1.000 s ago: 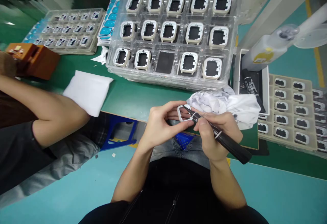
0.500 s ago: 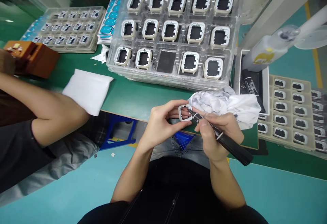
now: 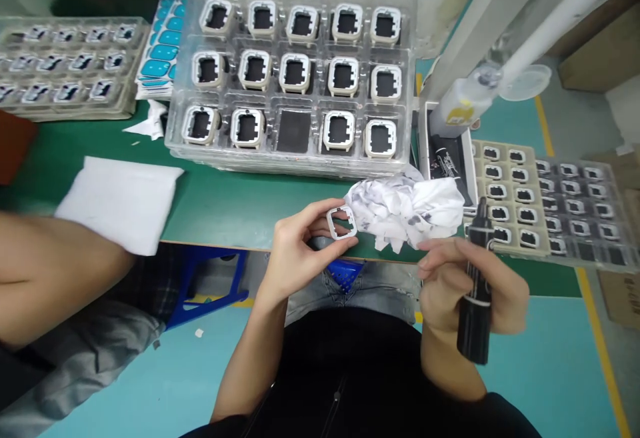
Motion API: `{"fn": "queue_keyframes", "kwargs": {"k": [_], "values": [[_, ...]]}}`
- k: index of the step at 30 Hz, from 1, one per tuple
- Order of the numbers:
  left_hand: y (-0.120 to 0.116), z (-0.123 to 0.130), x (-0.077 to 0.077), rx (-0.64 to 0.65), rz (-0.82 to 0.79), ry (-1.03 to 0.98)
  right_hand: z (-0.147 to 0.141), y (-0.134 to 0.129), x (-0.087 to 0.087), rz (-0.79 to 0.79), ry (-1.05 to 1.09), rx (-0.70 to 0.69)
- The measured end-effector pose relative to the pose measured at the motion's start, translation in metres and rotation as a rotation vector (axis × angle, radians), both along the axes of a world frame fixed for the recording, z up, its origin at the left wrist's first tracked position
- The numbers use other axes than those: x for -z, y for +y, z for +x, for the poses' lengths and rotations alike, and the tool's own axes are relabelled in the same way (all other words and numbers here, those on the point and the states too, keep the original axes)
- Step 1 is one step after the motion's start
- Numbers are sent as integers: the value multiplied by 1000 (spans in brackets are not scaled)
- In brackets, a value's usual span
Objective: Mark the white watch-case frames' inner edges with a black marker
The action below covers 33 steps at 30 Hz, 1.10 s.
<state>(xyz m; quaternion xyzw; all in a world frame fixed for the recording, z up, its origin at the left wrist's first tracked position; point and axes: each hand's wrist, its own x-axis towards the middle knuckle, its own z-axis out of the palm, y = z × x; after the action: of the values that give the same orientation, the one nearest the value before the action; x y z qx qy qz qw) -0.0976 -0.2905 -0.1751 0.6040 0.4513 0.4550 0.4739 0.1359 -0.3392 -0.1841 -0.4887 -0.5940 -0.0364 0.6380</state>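
Note:
My left hand pinches a white, square-cornered watch case frame by its edges, just over the table's front edge. Its middle is an open hole. My right hand is wrapped round a black marker pen, held upright with its dark tip pointing up, well apart from the frame. Between the two hands lies a crumpled white cloth with dark smudges. Behind it a clear plastic tray holds rows of similar white frames; one pocket in the front row shows only its dark bottom.
At left a person's arm rests near a folded white cloth. Blue-printed sheets and another tray lie behind. On the right stand a small box, a squeeze bottle, a pole and more trays.
My right hand has drawn the marker away from the frame, to the right, and turned its tip upward. The left hand still holds the frame. The camera view has shifted right.

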Motion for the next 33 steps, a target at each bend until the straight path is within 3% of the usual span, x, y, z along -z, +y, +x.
{"fn": "queue_keyframes", "kwargs": {"k": [3,7,10,22,33], "values": [[0,-1,2,11,16,-2,7,11,-13,42,-117,176],[-1,-2,4,22,30,-11,4,26,-24,-227,-396,166],[-1,-2,6,29,49,-26,2,27,-24,-296,-383,160],[-1,-5,10,36,120,27,15,22,-5,166,-39,-53],[-1,-3,11,43,115,24,14,19,16,150,42,34]]}}
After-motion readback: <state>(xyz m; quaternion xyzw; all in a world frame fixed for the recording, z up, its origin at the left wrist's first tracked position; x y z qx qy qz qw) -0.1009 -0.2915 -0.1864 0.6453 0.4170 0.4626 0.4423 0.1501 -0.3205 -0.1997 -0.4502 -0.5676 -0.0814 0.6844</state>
